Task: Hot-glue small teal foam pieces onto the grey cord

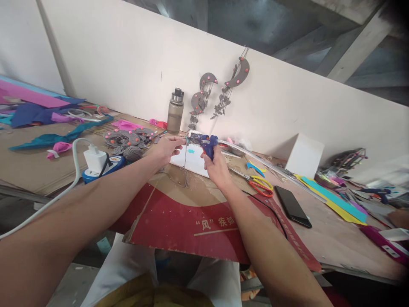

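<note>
My right hand (217, 167) is wrapped around the handle of a blue hot glue gun (209, 143), its nozzle pointing left. A long clear glue stick (252, 155) runs out from the back of the gun to the right. My left hand (168, 150) is closed in a pinch by the nozzle, on grey yarn (184, 170) that hangs down to the cardboard. A small teal bit shows at the fingertips, too small to make out well. Below the gun lies a white sheet (194, 163) with a teal cut-out shape (191, 151) on it.
Scissors (260, 185) and a black phone (292, 207) lie to the right. A water bottle (175, 113) stands by the white wall panel, where grey moon-shaped hangings (238, 74) hang. At left are a white charger plug (95, 160) and grey felt pieces (128, 140).
</note>
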Available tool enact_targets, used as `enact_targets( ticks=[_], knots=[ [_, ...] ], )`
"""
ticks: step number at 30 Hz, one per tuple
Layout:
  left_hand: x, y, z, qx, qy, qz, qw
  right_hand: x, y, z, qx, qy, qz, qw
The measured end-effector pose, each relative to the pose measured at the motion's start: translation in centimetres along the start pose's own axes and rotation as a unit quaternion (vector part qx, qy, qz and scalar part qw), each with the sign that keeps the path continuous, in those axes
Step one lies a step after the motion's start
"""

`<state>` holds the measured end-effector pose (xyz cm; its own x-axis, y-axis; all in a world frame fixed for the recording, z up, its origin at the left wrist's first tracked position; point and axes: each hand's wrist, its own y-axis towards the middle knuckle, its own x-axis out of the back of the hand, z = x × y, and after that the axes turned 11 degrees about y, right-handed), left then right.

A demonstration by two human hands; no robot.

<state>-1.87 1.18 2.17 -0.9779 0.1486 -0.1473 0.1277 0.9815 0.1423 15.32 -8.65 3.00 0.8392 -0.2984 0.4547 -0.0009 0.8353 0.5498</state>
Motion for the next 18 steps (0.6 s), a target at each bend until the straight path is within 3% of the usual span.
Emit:
enact_targets(
  ticks=[18],
  knots=[
    [0.08, 0.29, 0.31, -0.011, 0.004, 0.008, 1.000, -0.02, -0.07, 0.09, 0.000, -0.010, -0.007, 1.000]
  ],
)
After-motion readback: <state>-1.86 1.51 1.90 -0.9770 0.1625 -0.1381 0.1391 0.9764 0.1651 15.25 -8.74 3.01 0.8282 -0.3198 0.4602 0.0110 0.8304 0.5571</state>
